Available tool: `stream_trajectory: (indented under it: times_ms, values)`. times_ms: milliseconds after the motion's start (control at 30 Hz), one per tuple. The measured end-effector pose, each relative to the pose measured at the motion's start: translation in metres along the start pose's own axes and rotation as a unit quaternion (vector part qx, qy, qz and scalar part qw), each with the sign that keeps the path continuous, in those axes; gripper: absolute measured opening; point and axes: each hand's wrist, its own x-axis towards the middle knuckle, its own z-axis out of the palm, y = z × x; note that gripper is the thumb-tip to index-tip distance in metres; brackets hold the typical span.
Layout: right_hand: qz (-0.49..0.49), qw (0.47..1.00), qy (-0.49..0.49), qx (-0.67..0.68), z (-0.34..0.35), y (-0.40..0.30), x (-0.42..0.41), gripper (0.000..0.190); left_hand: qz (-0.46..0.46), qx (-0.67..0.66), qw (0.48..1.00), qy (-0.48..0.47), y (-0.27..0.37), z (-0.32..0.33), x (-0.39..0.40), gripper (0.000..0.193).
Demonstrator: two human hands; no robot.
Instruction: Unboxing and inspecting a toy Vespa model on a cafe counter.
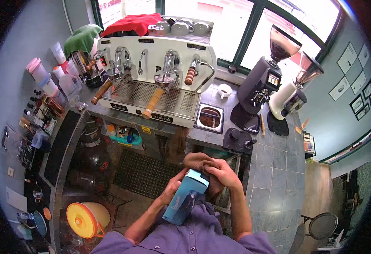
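Observation:
A tall blue cardboard box with printed writing and a picture tilts in front of my chest. My left hand grips its left side near the top. A brown cloth is bunched in my right hand, at the box's upper right edge. Part of the cloth hangs down behind the box's right side. The box's back and some of my fingers are hidden.
Ahead stands a white espresso machine with wooden-handled portafilters. Right of it are a knock box, a white cup, a dark grinder, a white grinder and a tamping station. A yellow bucket sits lower left.

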Motion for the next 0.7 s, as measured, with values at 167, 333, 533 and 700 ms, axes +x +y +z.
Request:
stream_trajectory:
  times_ms: [167, 333, 533, 700]
  values:
    - [0.024, 0.999, 0.021, -0.038, 0.011, 0.007, 0.0, 0.031, -0.007, 0.027, 0.996, -0.085, 0.02, -0.008, -0.013, 0.095]
    - [-0.153, 0.911, -0.009, -0.383, 0.028, -0.048, 0.0, 0.031, -0.099, 0.12, 0.985, -0.07, 0.035, -0.002, -0.013, 0.112]
    - [-0.086, 0.92, -0.071, -0.376, 0.008, -0.041, 0.012, 0.036, -0.07, 0.071, 0.991, -0.089, 0.033, 0.0, -0.024, 0.113]
    - [-0.125, 0.923, 0.006, -0.363, -0.006, -0.03, 0.009, 0.034, 0.005, 0.11, 0.99, -0.093, 0.045, 0.01, -0.019, 0.123]
